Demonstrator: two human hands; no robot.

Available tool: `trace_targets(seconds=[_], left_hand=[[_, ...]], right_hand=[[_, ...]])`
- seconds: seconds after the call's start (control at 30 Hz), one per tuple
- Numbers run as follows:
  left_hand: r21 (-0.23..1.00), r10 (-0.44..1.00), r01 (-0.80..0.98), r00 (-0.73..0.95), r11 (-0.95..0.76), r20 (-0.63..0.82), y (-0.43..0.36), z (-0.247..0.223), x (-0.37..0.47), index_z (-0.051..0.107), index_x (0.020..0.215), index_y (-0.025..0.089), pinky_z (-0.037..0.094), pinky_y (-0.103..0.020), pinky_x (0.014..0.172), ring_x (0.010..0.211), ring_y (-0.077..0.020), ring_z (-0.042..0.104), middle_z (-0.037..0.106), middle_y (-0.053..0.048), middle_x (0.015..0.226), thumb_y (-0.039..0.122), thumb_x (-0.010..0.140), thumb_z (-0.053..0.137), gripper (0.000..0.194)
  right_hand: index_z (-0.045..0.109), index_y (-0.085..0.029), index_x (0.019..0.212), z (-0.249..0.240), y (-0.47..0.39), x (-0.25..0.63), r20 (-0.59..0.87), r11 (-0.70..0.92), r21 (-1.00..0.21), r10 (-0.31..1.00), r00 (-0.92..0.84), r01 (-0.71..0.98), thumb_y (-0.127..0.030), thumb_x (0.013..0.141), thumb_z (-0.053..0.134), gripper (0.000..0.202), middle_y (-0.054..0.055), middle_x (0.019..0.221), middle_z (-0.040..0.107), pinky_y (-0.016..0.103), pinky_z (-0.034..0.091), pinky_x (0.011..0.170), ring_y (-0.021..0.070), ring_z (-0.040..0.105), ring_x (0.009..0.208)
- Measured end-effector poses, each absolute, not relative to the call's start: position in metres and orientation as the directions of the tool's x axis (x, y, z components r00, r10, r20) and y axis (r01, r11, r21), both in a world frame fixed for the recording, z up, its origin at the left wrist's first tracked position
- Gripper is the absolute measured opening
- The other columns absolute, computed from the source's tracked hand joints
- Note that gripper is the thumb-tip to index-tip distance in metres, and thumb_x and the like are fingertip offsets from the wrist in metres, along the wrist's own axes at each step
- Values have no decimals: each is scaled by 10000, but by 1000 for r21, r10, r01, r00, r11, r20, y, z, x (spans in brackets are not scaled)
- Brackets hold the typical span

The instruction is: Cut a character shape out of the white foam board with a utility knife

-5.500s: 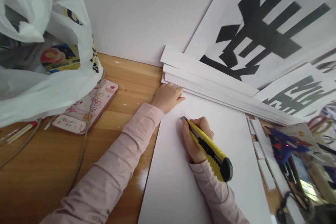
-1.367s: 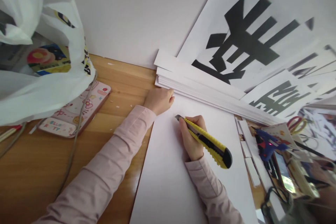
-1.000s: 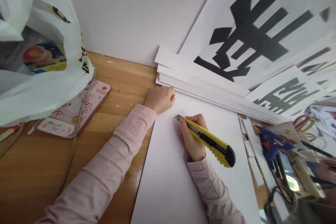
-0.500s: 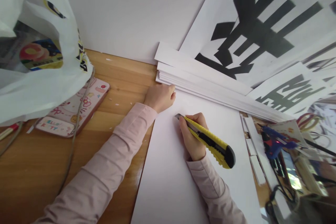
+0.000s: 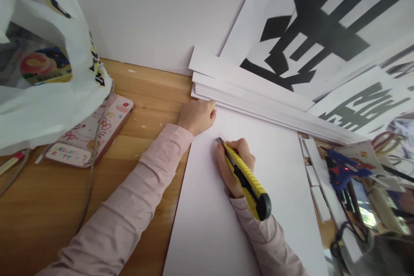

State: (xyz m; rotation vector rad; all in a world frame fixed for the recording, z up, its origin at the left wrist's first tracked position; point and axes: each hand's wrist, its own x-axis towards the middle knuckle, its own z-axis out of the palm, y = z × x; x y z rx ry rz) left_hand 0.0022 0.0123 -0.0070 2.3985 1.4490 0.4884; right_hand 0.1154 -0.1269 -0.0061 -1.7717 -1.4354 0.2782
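Observation:
A large white sheet [image 5: 200, 207] lies on the wooden table. At its upper left corner, beside a stack of white strips [image 5: 252, 103], my left hand [image 5: 197, 116] rests with its fingers curled in; whether it pinches anything is hidden. My right hand [image 5: 236, 164] is wrapped round a yellow and black utility knife [image 5: 247, 177] above the sheet. The knife's blade points up and left, its black end toward my right forearm.
A white plastic bag [image 5: 80, 108] and a pink phone case [image 5: 113, 116] with a cable over it are at the left. Sheets with black characters [image 5: 323, 30] lean at the upper right. A blue glue gun [image 5: 344, 168], cut strips and black cables lie at the right.
The knife has turned in my right hand, its black end swinging left and down. My left hand stays at the sheet's corner. The view has shifted slightly.

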Motion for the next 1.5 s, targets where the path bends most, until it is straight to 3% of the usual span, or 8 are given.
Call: trace_targets(seconds=[0.63, 1.0, 1.4, 1.5], left_hand=[[407, 899, 805, 420, -432, 123, 12, -6, 3, 696, 944, 190, 356, -320, 595, 800, -259, 696, 731, -84, 821, 320, 930, 454, 275], [403, 899, 807, 422, -431, 117, 12, -6, 3, 697, 968, 184, 349, -316, 591, 805, -254, 699, 724, -87, 811, 319, 940, 450, 283], [403, 893, 800, 432, -444, 126, 12, -5, 2, 698, 952, 180, 317, -316, 573, 780, -249, 686, 726, -93, 810, 300, 933, 443, 282], [404, 896, 804, 427, -437, 119, 12, -5, 2, 698, 958, 178, 341, -313, 593, 791, -246, 685, 721, -95, 808, 304, 936, 445, 283]], right_hand=[[473, -243, 786, -4, -135, 117, 323, 55, -734, 905, 277, 677, -288, 847, 658, 200, -78, 600, 543, 215, 399, 514, 93, 460, 500], [530, -232, 812, -4, -144, 112, 313, 17, -731, 896, 314, 682, -290, 838, 667, 151, -26, 719, 672, 209, 451, 511, 93, 541, 507], [579, -225, 850, -7, -172, 108, 277, -61, -728, 885, 375, 683, -302, 814, 716, 161, 85, 998, 764, 268, 596, 661, 175, 742, 740], [580, -227, 859, -7, -180, 107, 267, -69, -727, 888, 375, 683, -288, 816, 720, 158, 87, 990, 765, 276, 607, 695, 214, 765, 876]])
